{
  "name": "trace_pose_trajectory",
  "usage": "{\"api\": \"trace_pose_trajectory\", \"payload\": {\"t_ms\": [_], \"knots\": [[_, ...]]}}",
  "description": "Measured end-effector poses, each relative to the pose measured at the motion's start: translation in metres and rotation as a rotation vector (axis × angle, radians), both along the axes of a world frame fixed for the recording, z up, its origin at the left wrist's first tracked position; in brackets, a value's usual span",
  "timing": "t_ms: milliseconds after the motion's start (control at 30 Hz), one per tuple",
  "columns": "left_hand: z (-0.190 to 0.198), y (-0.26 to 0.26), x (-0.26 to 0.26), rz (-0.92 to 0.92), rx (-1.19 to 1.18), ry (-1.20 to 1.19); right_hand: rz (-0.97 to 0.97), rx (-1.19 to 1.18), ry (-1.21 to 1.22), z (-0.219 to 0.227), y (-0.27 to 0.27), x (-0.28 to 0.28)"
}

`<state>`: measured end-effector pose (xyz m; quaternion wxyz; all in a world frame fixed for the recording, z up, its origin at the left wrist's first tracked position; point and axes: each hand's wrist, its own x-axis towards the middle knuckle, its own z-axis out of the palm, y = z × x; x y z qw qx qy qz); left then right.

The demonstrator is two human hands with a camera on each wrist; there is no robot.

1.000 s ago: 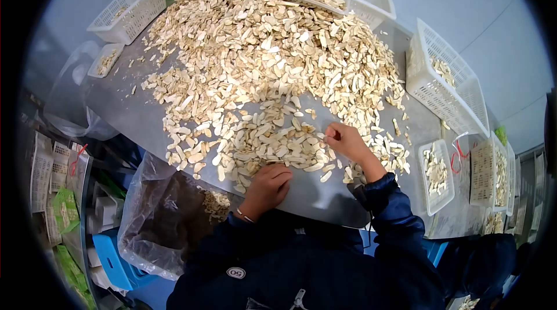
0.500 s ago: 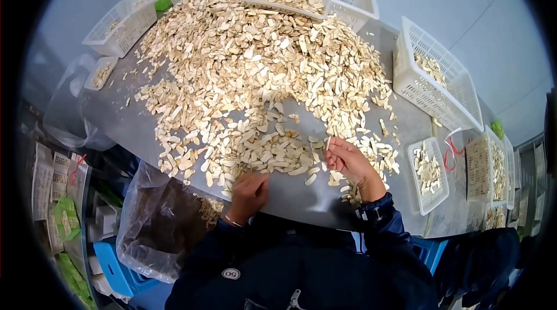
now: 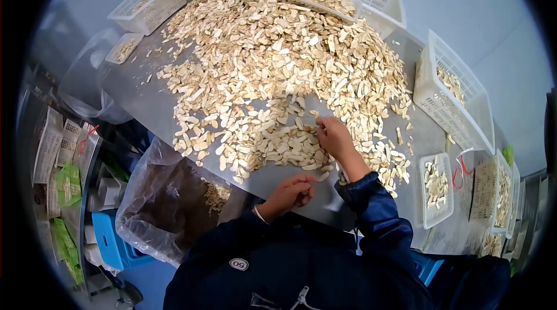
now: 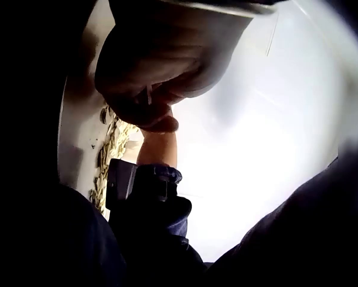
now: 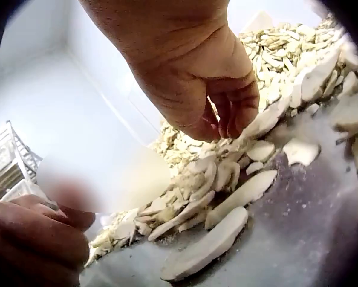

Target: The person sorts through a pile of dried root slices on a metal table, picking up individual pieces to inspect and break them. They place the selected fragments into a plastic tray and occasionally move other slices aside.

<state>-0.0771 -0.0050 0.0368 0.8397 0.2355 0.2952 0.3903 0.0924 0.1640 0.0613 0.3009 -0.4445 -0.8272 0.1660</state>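
Note:
Pale dried slices (image 3: pixel 290 146) lie in a loose patch before a large heap (image 3: pixel 261 43) on the grey table. My right hand (image 3: pixel 336 140) reaches to the patch's far right side; its thumb and fingertips come together on a slice, mostly hidden by them. In the right wrist view that hand (image 5: pixel 197 84) points down over overlapping slices (image 5: pixel 209 242). Near the front edge, my left hand (image 3: pixel 290 194) has curled fingers. A small pale sliver shows between thumb and fingers of the left hand (image 4: pixel 167 66) in the dark left wrist view, and in the right wrist view (image 5: pixel 38 239).
White perforated baskets (image 3: pixel 455 92) line the back and right side of the table. A small white tray (image 3: pixel 436 191) with slices stands at right, another tray (image 3: pixel 124 48) at far left. A clear plastic bag (image 3: pixel 168 205) hangs open below the left front edge.
My right hand has moved away from me, to the far side of the slice patch. My left hand has moved right from the patch's near left edge and turned, its fingers now pointing right.

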Motion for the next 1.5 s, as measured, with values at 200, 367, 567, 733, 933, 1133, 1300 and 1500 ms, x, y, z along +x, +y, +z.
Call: {"api": "trace_pose_trajectory", "payload": {"t_ms": [200,367,567,733,933,1133,1300,1500], "knots": [[-0.007,-0.002,0.001,0.029,-0.013,-0.043,-0.009,-0.14,-0.038,-0.01,-0.001,-0.002],[-0.006,0.01,0.003,0.077,-0.055,-0.093,-0.096,-0.483,0.142,0.009,-0.011,0.017],[-0.017,0.024,0.007,0.121,0.007,-0.104,-0.068,-0.754,0.426,0.022,-0.027,0.037],[-0.006,0.021,0.006,0.164,0.032,-0.111,0.006,-0.895,0.487,0.032,-0.052,0.042],[-0.012,0.022,0.004,0.136,0.098,-0.099,0.19,-0.884,0.205,0.05,-0.08,0.03],[-0.004,0.015,0.001,0.093,0.067,-0.086,-0.167,-0.363,-0.009,0.063,-0.067,0.01],[-0.004,0.013,-0.009,0.099,-0.01,-0.226,0.042,-0.147,-0.141,0.031,-0.051,0.002],[-0.005,0.006,-0.015,-0.051,-0.04,-0.274,0.008,-0.12,-0.164,0.019,-0.041,0.009]]}}
